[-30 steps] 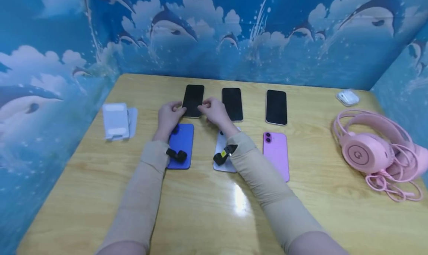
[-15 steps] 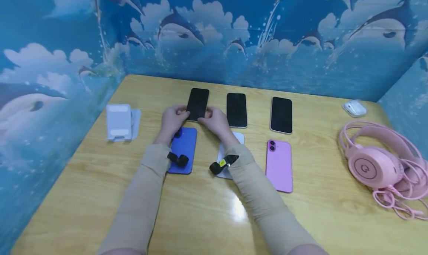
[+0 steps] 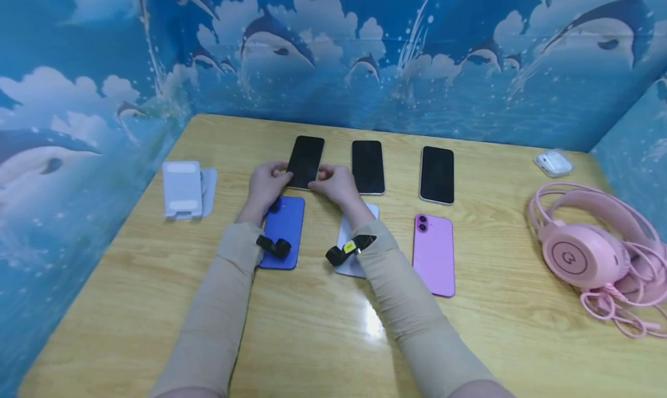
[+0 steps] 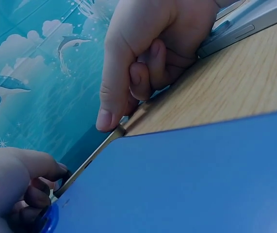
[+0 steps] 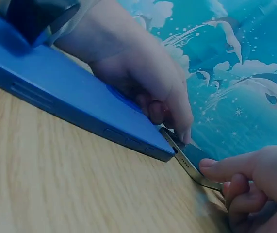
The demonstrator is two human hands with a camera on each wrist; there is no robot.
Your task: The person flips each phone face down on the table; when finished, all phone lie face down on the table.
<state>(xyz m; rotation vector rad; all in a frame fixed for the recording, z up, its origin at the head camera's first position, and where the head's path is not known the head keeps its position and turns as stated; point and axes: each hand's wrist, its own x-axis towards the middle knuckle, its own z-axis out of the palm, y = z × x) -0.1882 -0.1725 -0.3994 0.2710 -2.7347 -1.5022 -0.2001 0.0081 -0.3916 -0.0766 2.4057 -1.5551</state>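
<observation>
A phone with a dark screen [image 3: 306, 159] lies face up at the left of the back row, leaning slightly clockwise. My left hand [image 3: 266, 188] pinches its lower left side, thumb over the screen edge. At the lower right corner, my right hand [image 3: 336, 185] pinches it between thumb and curled fingers. The right wrist view shows the phone's metal bottom edge [image 5: 189, 169] between both hands. Just in front lies a blue phone [image 3: 285, 230], back up, partly under my left wrist camera. A pale phone [image 3: 351, 266] sits beneath my right wrist, largely covered.
Two more dark-screened phones [image 3: 367, 167] [image 3: 437, 175] continue the back row. A pink phone [image 3: 434, 256] lies back up in front. Left stands a white stand [image 3: 182, 188]; right are pink headphones [image 3: 583, 256] and a small clear case [image 3: 554, 163]. A dolphin-print backdrop [image 3: 333, 68] borders the table.
Both hands have closed in on the phone's lower sides, thumbs now over its front edges. The phone has turned slightly clockwise. The head view has shifted a little.
</observation>
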